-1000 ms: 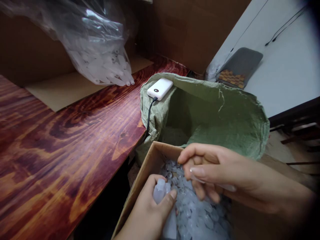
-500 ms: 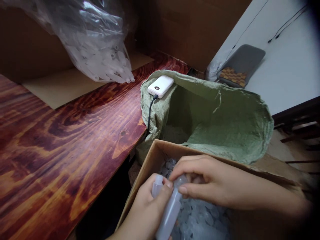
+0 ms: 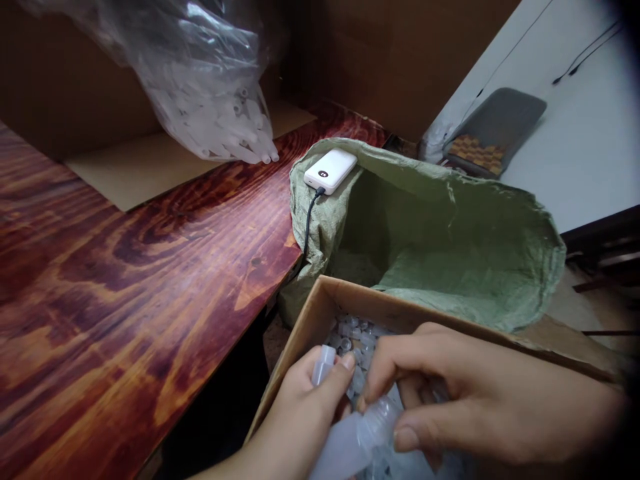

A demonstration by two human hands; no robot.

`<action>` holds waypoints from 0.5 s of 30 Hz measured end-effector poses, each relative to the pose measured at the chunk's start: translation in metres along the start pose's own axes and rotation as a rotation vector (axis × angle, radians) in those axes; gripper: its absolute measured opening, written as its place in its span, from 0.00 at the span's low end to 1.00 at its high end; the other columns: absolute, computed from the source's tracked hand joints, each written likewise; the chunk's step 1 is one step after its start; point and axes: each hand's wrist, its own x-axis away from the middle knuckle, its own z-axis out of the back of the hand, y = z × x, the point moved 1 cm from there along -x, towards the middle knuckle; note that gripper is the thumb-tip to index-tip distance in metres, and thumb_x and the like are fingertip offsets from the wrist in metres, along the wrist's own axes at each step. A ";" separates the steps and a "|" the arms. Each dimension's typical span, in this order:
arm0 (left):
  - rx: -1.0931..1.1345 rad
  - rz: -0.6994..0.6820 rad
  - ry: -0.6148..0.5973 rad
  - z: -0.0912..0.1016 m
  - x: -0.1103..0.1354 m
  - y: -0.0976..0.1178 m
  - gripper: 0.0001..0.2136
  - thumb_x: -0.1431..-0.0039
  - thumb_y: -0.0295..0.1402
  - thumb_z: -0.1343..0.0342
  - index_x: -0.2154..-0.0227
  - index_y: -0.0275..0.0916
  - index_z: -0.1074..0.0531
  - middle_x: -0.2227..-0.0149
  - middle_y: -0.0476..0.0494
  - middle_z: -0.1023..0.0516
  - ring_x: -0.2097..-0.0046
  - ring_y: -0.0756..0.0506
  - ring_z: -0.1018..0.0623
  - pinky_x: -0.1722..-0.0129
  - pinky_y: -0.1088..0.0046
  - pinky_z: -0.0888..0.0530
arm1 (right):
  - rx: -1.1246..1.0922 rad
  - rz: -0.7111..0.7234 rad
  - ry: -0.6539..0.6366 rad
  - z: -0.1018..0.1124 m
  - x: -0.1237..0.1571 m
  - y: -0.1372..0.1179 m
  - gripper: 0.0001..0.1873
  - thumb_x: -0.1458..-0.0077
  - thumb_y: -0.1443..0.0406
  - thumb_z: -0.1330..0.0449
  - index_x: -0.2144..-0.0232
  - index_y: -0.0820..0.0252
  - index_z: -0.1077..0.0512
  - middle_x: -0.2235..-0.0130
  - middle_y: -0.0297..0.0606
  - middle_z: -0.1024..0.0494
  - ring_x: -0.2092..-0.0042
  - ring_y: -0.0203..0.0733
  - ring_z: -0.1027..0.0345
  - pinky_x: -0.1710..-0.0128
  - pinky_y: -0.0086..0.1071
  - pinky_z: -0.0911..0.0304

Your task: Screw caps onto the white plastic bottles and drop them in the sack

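My left hand (image 3: 305,407) is closed round a small translucent plastic bottle (image 3: 323,363), whose neck sticks up past the thumb. My right hand (image 3: 465,393) pinches the neck of a second translucent bottle (image 3: 350,440) lying low beside the left hand. Both hands sit over an open cardboard box (image 3: 320,300) filled with several small clear plastic bottles (image 3: 353,333).
A green woven sack (image 3: 450,227) stands open behind the box, with a white power bank (image 3: 331,171) and its black cable on the rim. A clear plastic bag of white parts (image 3: 215,113) rests on the wooden table (image 3: 125,287). A grey pad (image 3: 493,130) lies on a white surface at right.
Both hands have dropped lower in the view and closer to me. The right hand has shifted from the box contents to gripping the second bottle's neck by the left hand.
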 end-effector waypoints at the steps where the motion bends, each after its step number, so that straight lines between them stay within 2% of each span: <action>1: 0.017 0.023 -0.015 -0.001 0.000 0.001 0.25 0.51 0.60 0.44 0.69 0.41 0.39 0.80 0.55 0.36 0.84 0.52 0.34 0.88 0.80 0.39 | 0.103 0.054 0.039 0.000 0.002 -0.002 0.11 0.44 0.58 0.36 0.59 0.54 0.26 0.65 0.31 0.23 0.64 0.35 0.28 0.65 0.25 0.37; 3: 0.044 0.056 -0.042 -0.003 0.000 0.003 0.24 0.49 0.58 0.44 0.67 0.41 0.38 0.80 0.55 0.34 0.84 0.52 0.34 0.88 0.80 0.39 | 0.261 0.174 0.074 -0.003 0.005 -0.006 0.08 0.43 0.65 0.37 0.59 0.53 0.26 0.61 0.29 0.22 0.59 0.35 0.29 0.60 0.25 0.38; 6: 0.087 0.089 -0.089 -0.004 -0.001 0.003 0.23 0.50 0.56 0.43 0.67 0.41 0.39 0.80 0.55 0.35 0.84 0.53 0.36 0.87 0.79 0.40 | 0.325 0.267 0.023 -0.007 0.007 -0.010 0.10 0.43 0.70 0.39 0.58 0.53 0.27 0.60 0.28 0.21 0.60 0.34 0.28 0.62 0.23 0.38; 10: 0.099 -0.005 -0.076 0.000 -0.004 -0.002 0.22 0.50 0.52 0.40 0.72 0.39 0.39 0.79 0.55 0.38 0.79 0.55 0.38 0.80 0.80 0.41 | 0.394 0.211 0.098 -0.009 0.004 -0.012 0.03 0.42 0.62 0.38 0.65 0.54 0.27 0.69 0.28 0.22 0.70 0.33 0.30 0.72 0.24 0.42; 12: 0.086 -0.018 -0.057 0.000 -0.004 -0.003 0.22 0.50 0.52 0.39 0.72 0.38 0.38 0.78 0.55 0.39 0.77 0.55 0.39 0.78 0.78 0.41 | 0.407 0.169 0.121 -0.008 0.004 -0.009 0.06 0.42 0.59 0.38 0.67 0.53 0.26 0.72 0.27 0.23 0.73 0.33 0.32 0.75 0.26 0.45; 13: 0.090 -0.015 -0.049 0.000 -0.003 -0.003 0.23 0.51 0.53 0.39 0.72 0.38 0.38 0.78 0.55 0.39 0.77 0.54 0.39 0.77 0.78 0.41 | 0.399 0.177 0.107 -0.008 0.004 -0.006 0.06 0.43 0.58 0.37 0.64 0.52 0.25 0.70 0.27 0.23 0.72 0.33 0.31 0.74 0.26 0.45; 15: 0.096 -0.017 -0.048 -0.002 -0.003 -0.002 0.25 0.55 0.54 0.37 0.72 0.38 0.39 0.77 0.55 0.39 0.76 0.54 0.39 0.75 0.77 0.41 | 0.376 0.259 0.057 -0.007 0.006 0.000 0.14 0.44 0.57 0.36 0.55 0.49 0.26 0.66 0.28 0.21 0.68 0.35 0.29 0.71 0.26 0.44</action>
